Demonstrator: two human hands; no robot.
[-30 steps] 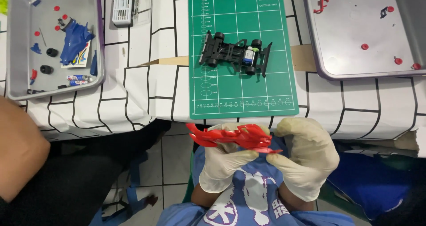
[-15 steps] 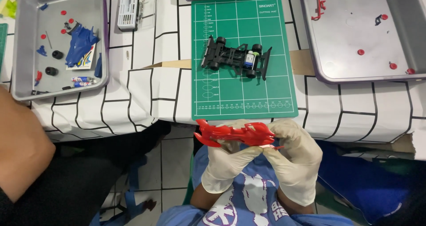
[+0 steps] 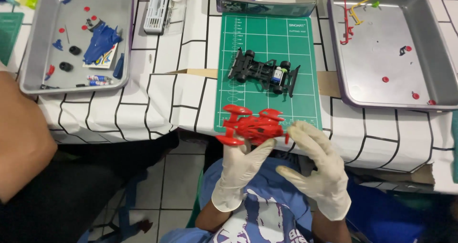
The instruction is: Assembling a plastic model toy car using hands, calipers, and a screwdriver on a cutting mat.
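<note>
My left hand (image 3: pixel 241 169), in a pale latex glove, holds a red toy car body shell (image 3: pixel 250 125) from below, just in front of the table edge. My right hand (image 3: pixel 319 169), also gloved, hovers to the right of the shell with fingers spread and nothing in it, its fingertips close to the shell's right end. A black toy car chassis (image 3: pixel 264 73) with wheels and a small motor lies on the green cutting mat (image 3: pixel 248 104) beyond the shell.
A metal tray (image 3: pixel 121 47) at the left holds a blue car shell (image 3: pixel 101 42) and small parts. A second metal tray (image 3: pixel 338 76) at the right holds red bits and plastic sprues. Another person's arm (image 3: pixel 21 138) is at the left edge.
The red shell has risen toward the mat's front edge. My right hand has let go of it and opened; only my left hand holds it now.
</note>
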